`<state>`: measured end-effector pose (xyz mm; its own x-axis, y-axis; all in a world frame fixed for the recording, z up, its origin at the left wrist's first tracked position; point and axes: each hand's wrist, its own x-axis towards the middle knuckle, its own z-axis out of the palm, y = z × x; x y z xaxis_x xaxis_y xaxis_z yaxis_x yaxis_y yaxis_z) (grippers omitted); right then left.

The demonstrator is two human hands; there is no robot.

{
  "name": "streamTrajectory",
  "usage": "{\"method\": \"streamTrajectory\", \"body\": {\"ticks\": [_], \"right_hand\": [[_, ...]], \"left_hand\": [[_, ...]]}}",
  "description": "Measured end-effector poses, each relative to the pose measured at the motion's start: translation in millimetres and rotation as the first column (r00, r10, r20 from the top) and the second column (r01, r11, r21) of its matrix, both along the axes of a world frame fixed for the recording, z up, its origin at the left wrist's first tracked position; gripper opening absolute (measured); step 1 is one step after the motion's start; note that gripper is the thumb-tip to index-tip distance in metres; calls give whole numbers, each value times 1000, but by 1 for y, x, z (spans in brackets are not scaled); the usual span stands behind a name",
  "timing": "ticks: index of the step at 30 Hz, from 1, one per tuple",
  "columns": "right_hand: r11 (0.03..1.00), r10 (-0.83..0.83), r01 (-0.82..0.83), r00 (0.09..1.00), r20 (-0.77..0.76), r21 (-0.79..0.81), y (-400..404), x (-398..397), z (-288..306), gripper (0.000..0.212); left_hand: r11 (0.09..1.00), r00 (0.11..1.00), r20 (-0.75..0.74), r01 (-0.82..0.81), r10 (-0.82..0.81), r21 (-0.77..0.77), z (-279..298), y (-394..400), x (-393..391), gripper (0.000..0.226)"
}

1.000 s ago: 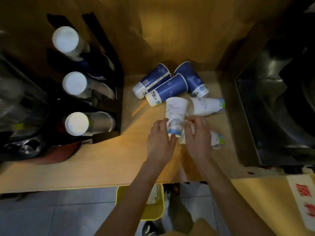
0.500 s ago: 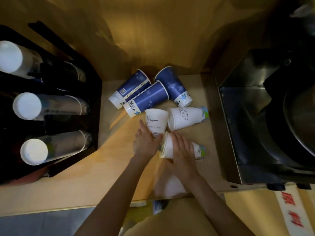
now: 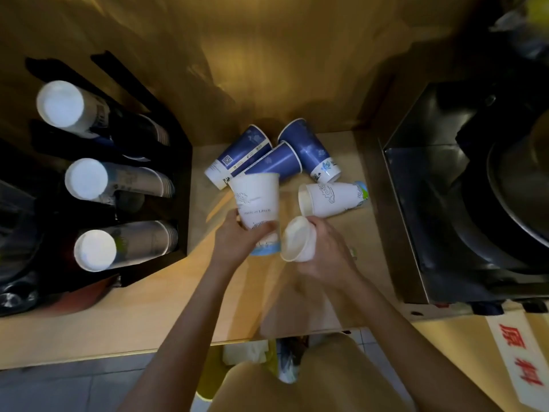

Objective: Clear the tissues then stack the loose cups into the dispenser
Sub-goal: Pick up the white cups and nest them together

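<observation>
The left hand (image 3: 237,243) is wrapped around the lower body of a white paper cup (image 3: 258,200) printed with line drawings and a blue band at its base; the cup's rim points away from the person. The right hand (image 3: 326,257) is curled around a second white cup (image 3: 298,238), its open mouth turned toward the first cup and just beside that cup's blue base. Both cups are held above the wooden counter (image 3: 148,307).

Beyond the first cup, three blue paper cups (image 3: 309,150) lie on their sides, touching one another against the back wall. To the right of the first cup a third white cup (image 3: 332,199) lies on its side, mouth facing left. To the left of the first cup stands the black cup dispenser (image 3: 166,203), with three stacks of cups (image 3: 130,245) in its slots. Far right of the first cup sits a dark metal appliance (image 3: 445,218)
</observation>
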<state>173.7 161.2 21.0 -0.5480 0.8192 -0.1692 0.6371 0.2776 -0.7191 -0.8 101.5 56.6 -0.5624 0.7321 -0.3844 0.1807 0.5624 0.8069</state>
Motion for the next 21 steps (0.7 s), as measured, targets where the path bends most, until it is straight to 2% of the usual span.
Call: {"method": "streamTrajectory", "body": {"ticks": [3, 5, 7, 10, 16, 21], "right_hand": [[962, -161, 87, 946, -281, -260, -8, -5, 19, 85], [944, -225, 98, 890, -397, -316, -16, -9, 21, 80], [933, -272, 118, 850, -452, -340, -22, -12, 16, 80], [917, -316, 164, 854, -413, -363, -27, -16, 7, 87], [930, -297, 182, 884, -362, -318, -22, -19, -1, 88], [948, -279, 191, 883, -378, -254, -25, -18, -4, 83]], "left_hand": [[970, 997, 68, -45, 30, 241, 23, -2, -5, 85], [932, 996, 82, -56, 28, 359, 37, -6, -1, 86], [913, 999, 47, -43, 27, 406, 41, -9, 7, 80], [927, 999, 43, -23, 8, 373, 29, -15, 21, 77], [944, 981, -177, 132, -81, 302, 11, -21, 49, 93], [946, 984, -126, 158, -126, 283, -6, -21, 52, 110]]}}
